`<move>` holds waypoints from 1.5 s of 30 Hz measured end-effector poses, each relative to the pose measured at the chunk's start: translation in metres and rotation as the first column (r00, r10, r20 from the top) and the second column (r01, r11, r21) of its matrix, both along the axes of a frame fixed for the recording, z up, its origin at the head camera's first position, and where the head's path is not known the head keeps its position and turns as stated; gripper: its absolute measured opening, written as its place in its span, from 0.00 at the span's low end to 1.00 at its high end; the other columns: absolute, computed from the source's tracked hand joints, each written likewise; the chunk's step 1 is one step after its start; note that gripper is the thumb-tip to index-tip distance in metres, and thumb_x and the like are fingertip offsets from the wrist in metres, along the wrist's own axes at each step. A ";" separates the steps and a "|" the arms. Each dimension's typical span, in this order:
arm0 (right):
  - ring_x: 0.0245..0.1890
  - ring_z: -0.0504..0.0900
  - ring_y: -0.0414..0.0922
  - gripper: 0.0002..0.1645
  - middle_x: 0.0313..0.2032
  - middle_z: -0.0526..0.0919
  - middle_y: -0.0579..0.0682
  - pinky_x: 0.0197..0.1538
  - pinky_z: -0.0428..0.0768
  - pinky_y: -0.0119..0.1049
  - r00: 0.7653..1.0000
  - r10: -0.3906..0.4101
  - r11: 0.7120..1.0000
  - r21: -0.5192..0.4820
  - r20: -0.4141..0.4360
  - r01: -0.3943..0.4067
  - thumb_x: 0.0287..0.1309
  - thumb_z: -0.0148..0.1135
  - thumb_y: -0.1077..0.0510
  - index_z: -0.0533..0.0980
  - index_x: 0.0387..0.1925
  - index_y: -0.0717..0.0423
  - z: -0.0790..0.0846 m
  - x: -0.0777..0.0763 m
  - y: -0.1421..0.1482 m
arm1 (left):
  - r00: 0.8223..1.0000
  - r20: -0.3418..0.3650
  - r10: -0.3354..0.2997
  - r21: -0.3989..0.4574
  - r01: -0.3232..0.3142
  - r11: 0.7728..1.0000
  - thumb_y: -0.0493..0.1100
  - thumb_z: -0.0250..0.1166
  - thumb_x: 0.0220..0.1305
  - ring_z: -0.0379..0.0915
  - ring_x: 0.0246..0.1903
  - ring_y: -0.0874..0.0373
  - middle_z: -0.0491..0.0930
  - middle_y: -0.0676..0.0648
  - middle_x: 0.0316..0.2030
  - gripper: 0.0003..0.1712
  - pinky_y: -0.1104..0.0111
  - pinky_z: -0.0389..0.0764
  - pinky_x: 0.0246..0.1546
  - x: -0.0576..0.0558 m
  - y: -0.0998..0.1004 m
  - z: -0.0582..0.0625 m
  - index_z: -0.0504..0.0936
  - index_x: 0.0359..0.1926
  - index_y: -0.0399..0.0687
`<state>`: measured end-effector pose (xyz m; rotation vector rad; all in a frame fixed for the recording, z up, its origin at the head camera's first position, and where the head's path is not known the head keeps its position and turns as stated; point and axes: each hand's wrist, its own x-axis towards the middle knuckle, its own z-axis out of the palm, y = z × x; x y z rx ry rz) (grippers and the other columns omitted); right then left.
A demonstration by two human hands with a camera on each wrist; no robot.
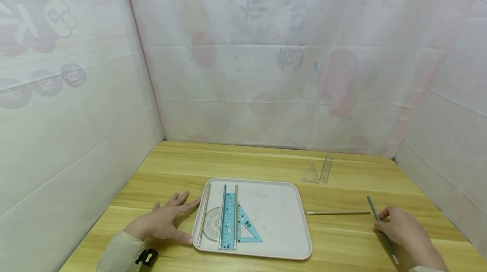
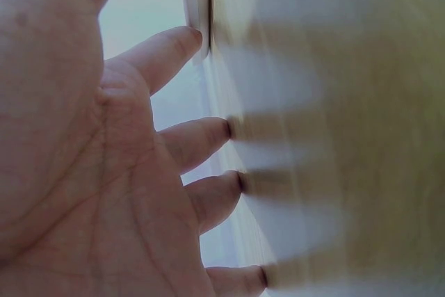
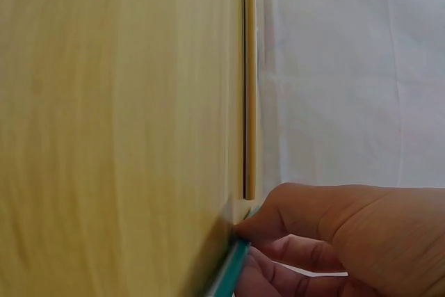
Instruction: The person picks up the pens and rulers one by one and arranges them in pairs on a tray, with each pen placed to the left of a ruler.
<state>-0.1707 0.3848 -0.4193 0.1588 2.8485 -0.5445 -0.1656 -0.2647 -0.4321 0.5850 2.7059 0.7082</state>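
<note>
My right hand [image 1: 403,227] pinches a dark green pencil [image 1: 372,205] between thumb and fingers at the table's right side. The pencil slants, its pale end toward me. In the right wrist view the thumb presses on the green pencil [image 3: 228,273]. Just left of this hand lies a tan pencil [image 1: 338,213], roughly crosswise. My left hand [image 1: 161,222] has its fingers spread at the left edge of a white tray [image 1: 277,221], thumb and index fingertip at the rim. Held in the tray are three pencils, a clear protractor [image 1: 211,223], a blue ruler [image 1: 229,217] and a blue set square [image 1: 255,234].
Farther back on the wood-grain table [image 1: 228,157] lie a small clear set square [image 1: 312,175] and a clear ruler [image 1: 326,169]. Pale printed cloth walls [image 1: 236,73] enclose the table's back and both sides.
</note>
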 end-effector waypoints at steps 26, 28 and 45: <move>0.35 0.87 0.46 0.26 0.39 0.90 0.56 0.36 0.86 0.47 0.996 0.039 0.998 -0.041 -0.077 -0.042 0.69 0.67 0.52 0.78 0.53 0.73 0.013 -0.009 -0.019 | 1.000 0.013 0.013 0.006 -0.013 1.000 0.66 0.83 0.50 0.37 0.80 0.16 0.47 0.29 0.85 0.64 0.11 0.37 0.65 0.000 0.000 0.000 0.62 0.84 0.61; 0.34 0.87 0.45 0.25 0.38 0.90 0.55 0.35 0.85 0.44 0.994 0.038 0.998 -0.046 -0.101 -0.043 0.69 0.67 0.53 0.78 0.52 0.74 0.014 -0.009 -0.025 | 1.000 0.013 0.013 0.005 -0.013 1.000 0.66 0.83 0.50 0.37 0.80 0.16 0.47 0.29 0.85 0.64 0.11 0.37 0.65 0.000 0.001 -0.001 0.62 0.84 0.61; 0.32 0.85 0.43 0.27 0.38 0.89 0.54 0.32 0.83 0.39 0.981 0.057 0.993 -0.089 -0.185 -0.075 0.68 0.68 0.53 0.76 0.55 0.72 0.021 -0.019 -0.063 | 0.999 0.025 0.021 0.006 -0.022 1.000 0.67 0.83 0.50 0.37 0.81 0.17 0.47 0.30 0.85 0.64 0.11 0.36 0.65 0.000 0.001 0.001 0.62 0.84 0.62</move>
